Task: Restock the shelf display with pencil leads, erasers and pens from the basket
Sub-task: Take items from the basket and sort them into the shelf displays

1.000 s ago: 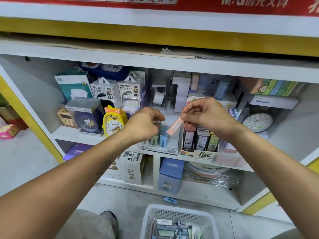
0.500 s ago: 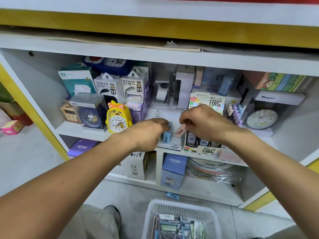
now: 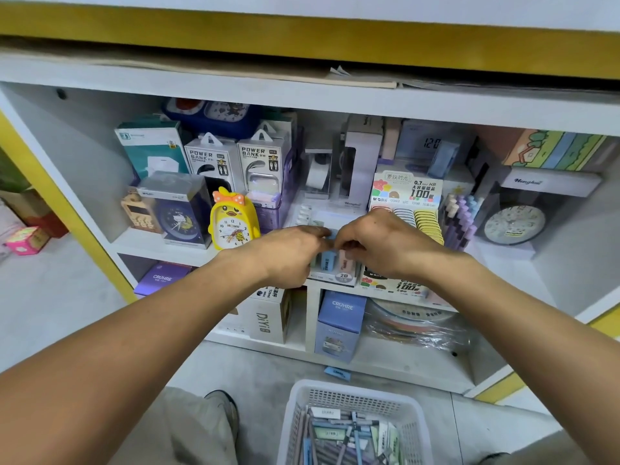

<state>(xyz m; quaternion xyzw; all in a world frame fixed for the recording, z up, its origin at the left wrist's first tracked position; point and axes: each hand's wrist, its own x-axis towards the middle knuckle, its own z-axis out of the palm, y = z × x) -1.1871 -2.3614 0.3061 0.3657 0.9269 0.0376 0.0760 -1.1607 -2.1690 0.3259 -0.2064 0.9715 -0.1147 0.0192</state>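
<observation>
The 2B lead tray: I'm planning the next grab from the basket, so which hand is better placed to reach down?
Probably the left hand: it only steadies the 2B lead tray, while the right hand pinches the pink lead case. The basket sits below both.

Upper shelf, left of centre: yellow duck alarm clock (image 3: 234,220) upright, with a boxed dark blue clock (image 3: 177,209) just beside it on the left. Behind these stand two power bank boxes (image 3: 241,162) and a teal box (image 3: 152,147). Far right: round white clock (image 3: 515,224). Lower shelf: blue CRUHRE box (image 3: 340,322) at centre, white DIY box (image 3: 265,318) to its left.
</observation>
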